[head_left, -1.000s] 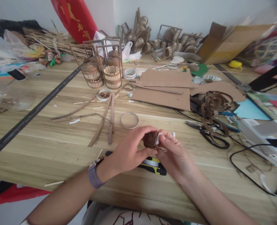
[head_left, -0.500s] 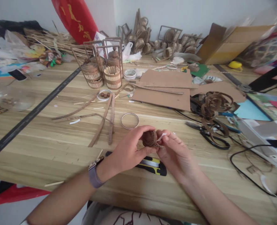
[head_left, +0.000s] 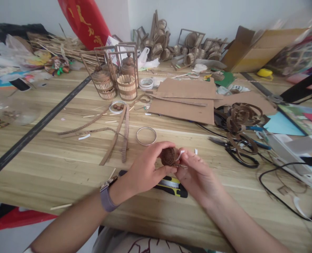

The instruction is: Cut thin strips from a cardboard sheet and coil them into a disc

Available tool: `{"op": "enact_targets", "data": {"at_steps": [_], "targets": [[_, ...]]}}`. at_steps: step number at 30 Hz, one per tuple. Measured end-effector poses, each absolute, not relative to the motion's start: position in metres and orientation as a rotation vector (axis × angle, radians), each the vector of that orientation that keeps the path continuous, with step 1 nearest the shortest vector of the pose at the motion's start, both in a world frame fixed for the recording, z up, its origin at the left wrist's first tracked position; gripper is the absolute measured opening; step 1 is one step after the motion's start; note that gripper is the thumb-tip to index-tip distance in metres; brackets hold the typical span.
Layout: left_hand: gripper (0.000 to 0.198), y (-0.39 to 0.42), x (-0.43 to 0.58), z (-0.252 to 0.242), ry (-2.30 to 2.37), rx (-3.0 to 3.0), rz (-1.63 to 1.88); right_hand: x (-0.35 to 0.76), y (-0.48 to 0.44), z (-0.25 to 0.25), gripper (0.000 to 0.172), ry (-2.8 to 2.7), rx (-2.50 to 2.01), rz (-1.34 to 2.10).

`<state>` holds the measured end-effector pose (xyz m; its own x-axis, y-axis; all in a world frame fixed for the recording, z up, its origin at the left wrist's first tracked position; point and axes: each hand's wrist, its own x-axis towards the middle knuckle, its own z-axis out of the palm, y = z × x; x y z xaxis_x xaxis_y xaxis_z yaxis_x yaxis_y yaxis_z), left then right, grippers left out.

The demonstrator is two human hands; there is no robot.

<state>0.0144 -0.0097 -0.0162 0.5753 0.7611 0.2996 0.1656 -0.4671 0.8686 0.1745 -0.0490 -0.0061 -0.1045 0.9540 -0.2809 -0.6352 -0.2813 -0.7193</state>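
Note:
A small brown roll of coiled corrugated cardboard (head_left: 167, 156) is gripped by my left hand (head_left: 145, 168), thumb below and fingers above. My right hand (head_left: 196, 170) pinches a narrow white strip (head_left: 180, 154) at the roll's right side; the strip looks like tape or paper. Part of the roll's edge is hidden behind my right fingers. Under my hands lies a yellow and black utility knife (head_left: 173, 185). Just beyond them a thin metal-coloured ring (head_left: 146, 136) rests on the wooden table (head_left: 74, 175). Brown cardboard strips (head_left: 116, 135) lie to the left.
Lidded slatted baskets with frames (head_left: 116, 77) stand at the back left. Flat cardboard sheets (head_left: 182, 105) lie behind my hands. To the right are black scissors (head_left: 240, 156), coiled brown strips (head_left: 242, 116) and a black cable (head_left: 266, 184). An open cardboard box (head_left: 261, 49) stands by the wall.
My right hand has shifted very slightly, and a small white scrap on the table beyond its fingers is now more visible. My left hand keeps its hold on the roll.

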Motion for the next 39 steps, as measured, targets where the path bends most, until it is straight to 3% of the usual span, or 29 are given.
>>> {"op": "enact_targets", "data": {"at_steps": [29, 39], "targets": [[0.047, -0.011, 0.017, -0.016, 0.754, 1.904, 0.890, 0.171, -0.051, -0.013, 0.018, -0.501, -0.920, 1.601], [0.046, -0.012, 0.013, -0.013, 0.729, 2.006, 0.948, 0.179, -0.047, -0.017, 0.016, -0.878, -0.965, 1.341]]}}
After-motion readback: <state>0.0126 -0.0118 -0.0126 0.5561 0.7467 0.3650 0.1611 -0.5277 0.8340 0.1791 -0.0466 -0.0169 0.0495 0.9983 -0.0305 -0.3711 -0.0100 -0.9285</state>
